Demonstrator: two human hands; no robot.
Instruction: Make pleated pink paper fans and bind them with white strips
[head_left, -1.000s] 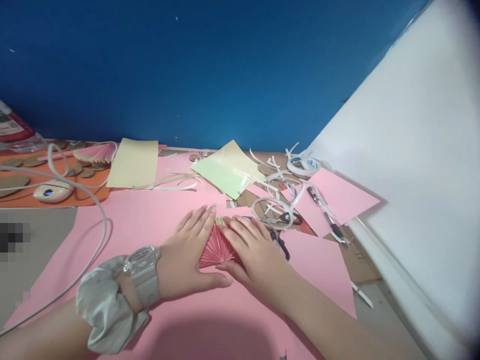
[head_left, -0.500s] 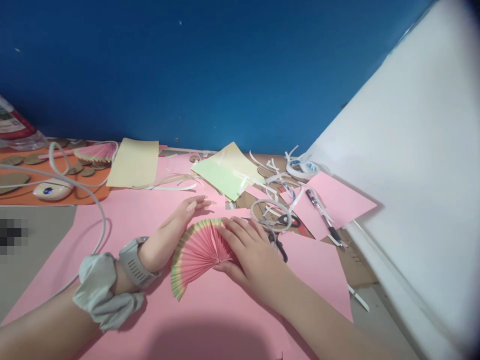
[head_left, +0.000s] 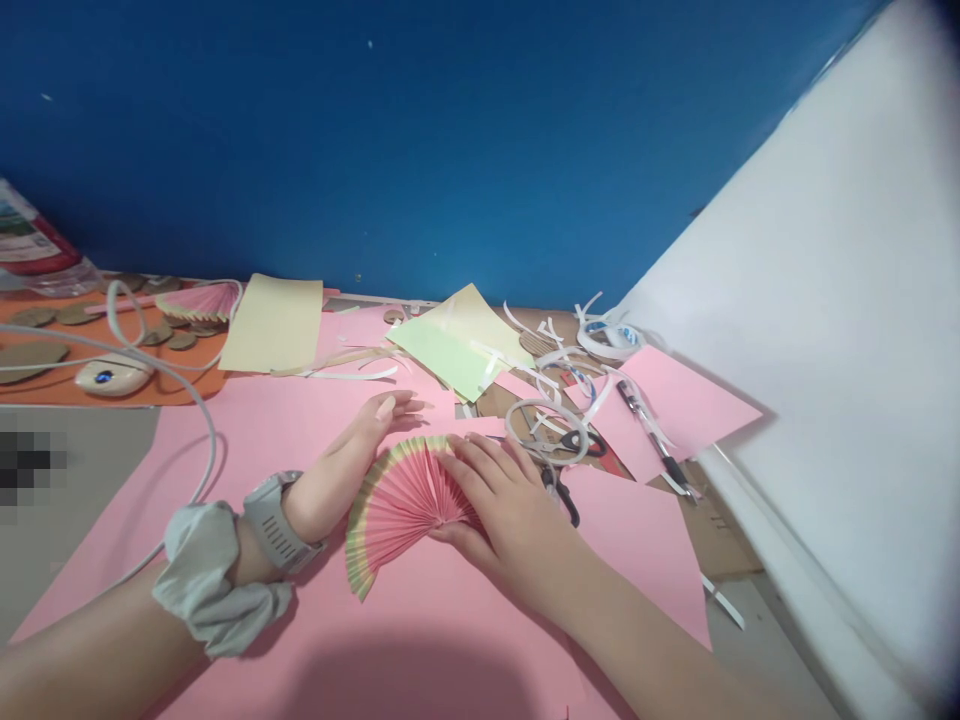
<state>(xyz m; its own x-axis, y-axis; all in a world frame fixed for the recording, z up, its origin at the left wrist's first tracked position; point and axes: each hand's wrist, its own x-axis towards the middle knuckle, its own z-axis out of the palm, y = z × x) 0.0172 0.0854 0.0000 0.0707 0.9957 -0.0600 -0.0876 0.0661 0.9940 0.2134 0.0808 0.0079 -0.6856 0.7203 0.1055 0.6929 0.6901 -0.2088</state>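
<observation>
A pleated paper fan [head_left: 397,505], pink with a yellow-green rim, lies spread on a large pink sheet [head_left: 300,660]. My right hand [head_left: 499,510] covers the fan's right part. Its fingers curve over the pleats and its thumb rests at the fan's lower middle, holding it against the sheet. My left hand [head_left: 352,440] stands on its edge along the fan's upper left, fingers stretched out and thumb up, with nothing in it. Whether it touches the rim I cannot tell. A grey watch and a pale scrunchie are on the left wrist.
Beyond my right hand lie scissors [head_left: 581,442], tape rolls [head_left: 609,338], paper strips and a pen [head_left: 658,440]. Green-yellow [head_left: 461,345] and yellow sheets [head_left: 274,325] lie at the back. At left are another fan [head_left: 202,302], a white cable, a small cream device [head_left: 112,375] and a bottle [head_left: 37,245].
The whole view has shifted slightly to the right. Both hands and the fan keep nearly the same places relative to each other.
</observation>
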